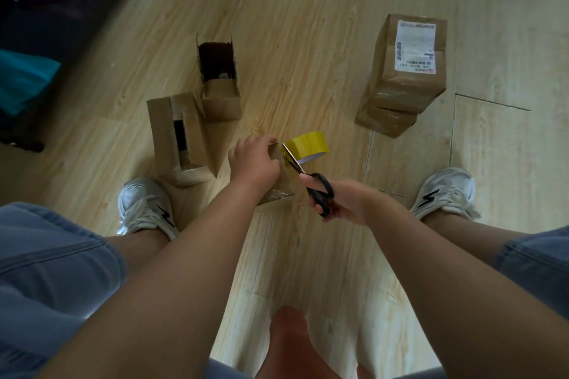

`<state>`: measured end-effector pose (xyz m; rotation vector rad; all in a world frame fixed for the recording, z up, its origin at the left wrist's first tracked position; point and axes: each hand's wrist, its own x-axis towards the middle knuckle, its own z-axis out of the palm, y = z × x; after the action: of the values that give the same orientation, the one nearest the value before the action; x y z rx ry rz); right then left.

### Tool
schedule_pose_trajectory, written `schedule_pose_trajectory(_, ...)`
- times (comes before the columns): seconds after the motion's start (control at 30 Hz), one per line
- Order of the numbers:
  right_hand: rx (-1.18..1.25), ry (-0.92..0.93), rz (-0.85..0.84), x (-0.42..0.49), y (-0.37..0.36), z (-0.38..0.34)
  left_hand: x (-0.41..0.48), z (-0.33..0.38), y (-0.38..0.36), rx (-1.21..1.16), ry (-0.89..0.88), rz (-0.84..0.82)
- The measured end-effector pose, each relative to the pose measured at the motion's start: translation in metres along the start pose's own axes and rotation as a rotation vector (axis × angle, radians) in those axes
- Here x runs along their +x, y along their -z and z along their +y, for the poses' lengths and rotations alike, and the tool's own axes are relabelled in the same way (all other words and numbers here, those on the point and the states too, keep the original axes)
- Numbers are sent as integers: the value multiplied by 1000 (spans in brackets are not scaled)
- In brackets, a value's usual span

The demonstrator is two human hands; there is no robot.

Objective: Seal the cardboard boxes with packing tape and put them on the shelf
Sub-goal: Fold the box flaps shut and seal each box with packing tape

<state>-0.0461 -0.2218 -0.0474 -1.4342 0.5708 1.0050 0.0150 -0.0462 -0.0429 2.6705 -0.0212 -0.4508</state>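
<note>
Left hand (254,160): curled over top of small box (283,183), centre floor.
Right hand (345,201): grips scissors (296,164), blades reaching tape roll (308,144) at box's 1 o'clock.
Open boxes (160,126): 10 o'clock.

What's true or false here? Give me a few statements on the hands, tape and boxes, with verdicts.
1. The right hand holds the scissors. True.
2. The tape roll is blue. False: it is yellow.
3. The left hand grips the small box. True.
4. The near left box and the far left box are sealed. False: both are open on top.
5. The labelled box sits on a lower box. True.
</note>
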Motion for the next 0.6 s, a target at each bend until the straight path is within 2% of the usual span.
schedule_pose_trajectory(0.13, 9, -3, -9, 2, 4, -2, 18, 16, 11, -157, -11, -174)
schedule_pose_trajectory(0.27, 10, -12, -27, 3, 7, -4, 37, 24, 15, -262, 62, -352)
schedule_pose_trajectory(0.43, 28, 2, -50, 1, 9, -9, 46, 32, 9, -383, 128, -389)
schedule_pose_trajectory(0.6, 8, 10, -34, 2, 12, -7, 55, 29, -3, -489, 243, -312)
